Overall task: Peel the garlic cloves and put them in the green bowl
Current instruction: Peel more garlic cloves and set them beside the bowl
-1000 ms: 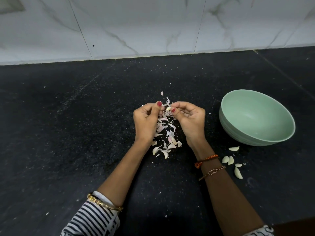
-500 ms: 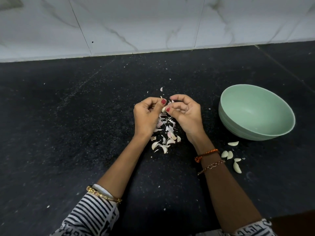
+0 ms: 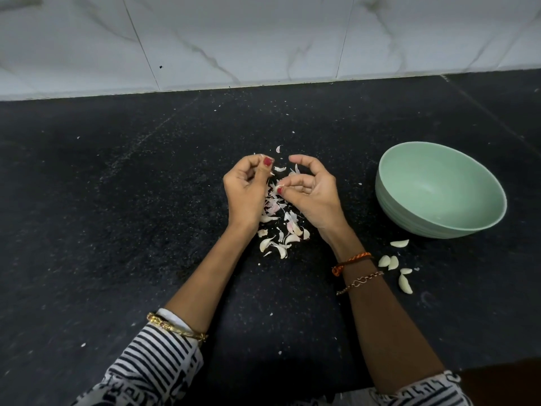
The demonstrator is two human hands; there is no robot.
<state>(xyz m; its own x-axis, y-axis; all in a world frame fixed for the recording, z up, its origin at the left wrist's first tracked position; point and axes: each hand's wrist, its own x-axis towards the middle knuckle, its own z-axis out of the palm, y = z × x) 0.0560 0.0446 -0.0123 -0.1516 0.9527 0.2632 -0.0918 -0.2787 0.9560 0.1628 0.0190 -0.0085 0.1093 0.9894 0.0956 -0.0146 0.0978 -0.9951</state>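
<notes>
Head view: right hand (image 3: 314,197) pinches garlic clove (image 3: 277,189); left hand (image 3: 246,189) curled

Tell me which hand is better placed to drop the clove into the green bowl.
The right hand: it pinches the garlic clove and is on the green bowl's side. The left hand is farther away.

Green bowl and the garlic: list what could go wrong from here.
1. The small clove pinched in the right hand could slip into the papery skin pile beneath.
2. The peeled white cloves lying on the black countertop beside the pale green round bowl may get forgotten.
</notes>
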